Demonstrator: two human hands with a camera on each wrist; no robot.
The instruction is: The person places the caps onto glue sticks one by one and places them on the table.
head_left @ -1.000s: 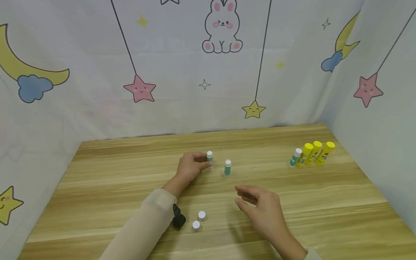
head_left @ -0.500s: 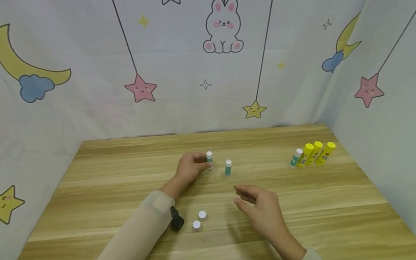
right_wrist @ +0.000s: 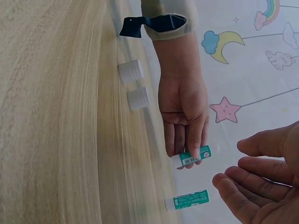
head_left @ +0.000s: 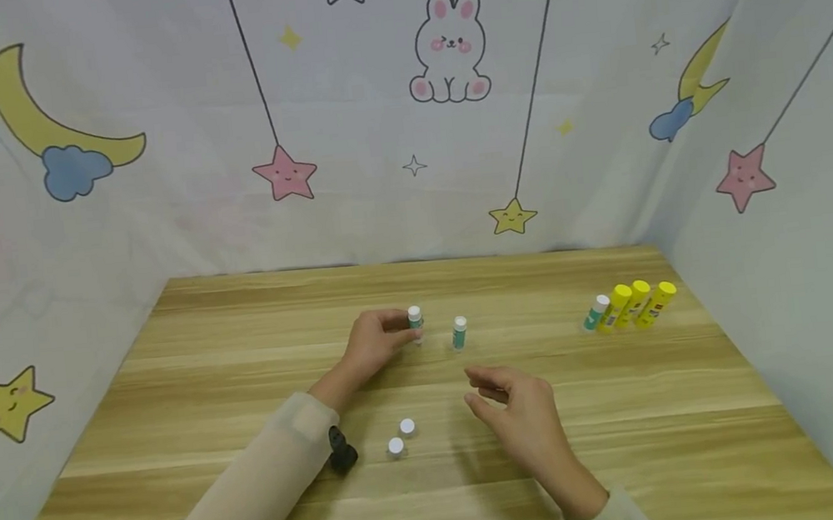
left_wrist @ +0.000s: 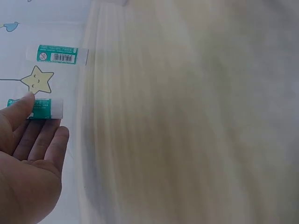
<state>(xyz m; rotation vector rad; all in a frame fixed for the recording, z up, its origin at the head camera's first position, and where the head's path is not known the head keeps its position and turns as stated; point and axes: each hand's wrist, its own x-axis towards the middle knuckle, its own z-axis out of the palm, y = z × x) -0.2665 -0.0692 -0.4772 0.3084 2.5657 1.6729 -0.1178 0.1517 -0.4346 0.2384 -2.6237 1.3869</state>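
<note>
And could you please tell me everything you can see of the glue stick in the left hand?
The glue stick is a small, slim cylinder that looks like plastic, with a whitish top and base and a green label carrying a barcode; the finer print is unreadable. It stands roughly upright, pinched by the left hand, just left of a similar stick and apart from it. Whether its base touches the table is unclear.

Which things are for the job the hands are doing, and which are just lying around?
Seem part of the job:
- green stick held in the left hand
- green stick standing nearby
- probably the two loose white caps

Seem to be just lying around, off to the right:
- three yellow sticks
- white-topped green stick beside them
</note>
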